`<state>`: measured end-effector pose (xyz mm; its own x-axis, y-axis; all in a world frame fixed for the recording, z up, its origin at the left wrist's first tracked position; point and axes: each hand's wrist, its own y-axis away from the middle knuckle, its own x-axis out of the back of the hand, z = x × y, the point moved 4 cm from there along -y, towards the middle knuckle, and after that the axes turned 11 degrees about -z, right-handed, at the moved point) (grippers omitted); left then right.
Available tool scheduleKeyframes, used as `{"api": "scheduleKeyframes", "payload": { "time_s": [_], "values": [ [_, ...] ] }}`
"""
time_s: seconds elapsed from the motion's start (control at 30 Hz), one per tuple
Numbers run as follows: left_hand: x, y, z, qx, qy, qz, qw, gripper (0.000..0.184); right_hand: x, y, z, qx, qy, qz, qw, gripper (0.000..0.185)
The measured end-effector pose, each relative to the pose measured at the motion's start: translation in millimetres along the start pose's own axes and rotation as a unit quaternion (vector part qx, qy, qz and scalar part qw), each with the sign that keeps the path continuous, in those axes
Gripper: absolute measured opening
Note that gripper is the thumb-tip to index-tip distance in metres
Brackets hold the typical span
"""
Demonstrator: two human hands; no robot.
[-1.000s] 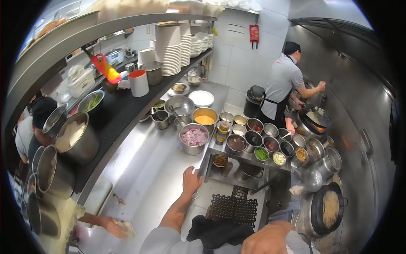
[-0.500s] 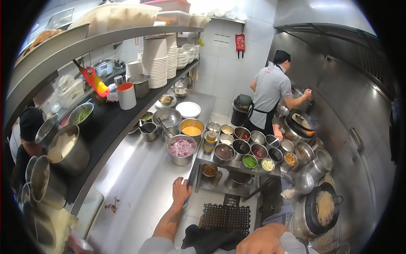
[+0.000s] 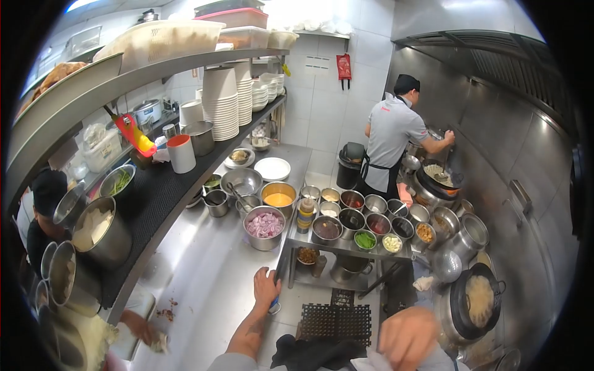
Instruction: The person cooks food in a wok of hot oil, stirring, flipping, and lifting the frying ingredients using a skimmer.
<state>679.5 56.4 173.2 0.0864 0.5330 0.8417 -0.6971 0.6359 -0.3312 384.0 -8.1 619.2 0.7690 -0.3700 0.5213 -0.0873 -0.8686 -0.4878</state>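
My left hand (image 3: 266, 287) rests at the edge of the steel counter (image 3: 210, 290), its fingers spread over the metal and holding nothing. A steel pot of sliced red onions (image 3: 265, 225) stands just beyond it. My right hand (image 3: 408, 337) is raised near my body at the lower right, blurred, with its fingers curled. Whitish fabric (image 3: 376, 360) shows just below it; whether the hand grips it is unclear. To the right of this hand, a black wok (image 3: 461, 306) holds pale, bubbling liquid (image 3: 479, 301).
Several ingredient pots surround a squeeze bottle (image 3: 305, 215). A co-worker (image 3: 396, 136) stirs a far wok (image 3: 438, 178). At left, another person's hand (image 3: 140, 326) holds a cloth (image 3: 159, 344) beside brown scraps (image 3: 166, 310). An overhanging shelf (image 3: 167, 179) carries bowls; a perforated mat (image 3: 335, 323) covers the floor.
My right hand has risen and moved right. Another person's hand with a cloth has come in over the counter at lower left. My left hand stays at the counter edge.
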Motion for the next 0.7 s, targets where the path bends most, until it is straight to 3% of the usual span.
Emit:
{"api": "scheduleKeyframes", "payload": {
  "time_s": [0.7],
  "values": [
    [-3.8, -2.4, -0.8, -0.012, -0.012, 0.004, 1.000, 0.037, -51.4, 19.0, 28.2, 0.007, 0.046, 0.158, 0.986, 0.022]
  ]
}}
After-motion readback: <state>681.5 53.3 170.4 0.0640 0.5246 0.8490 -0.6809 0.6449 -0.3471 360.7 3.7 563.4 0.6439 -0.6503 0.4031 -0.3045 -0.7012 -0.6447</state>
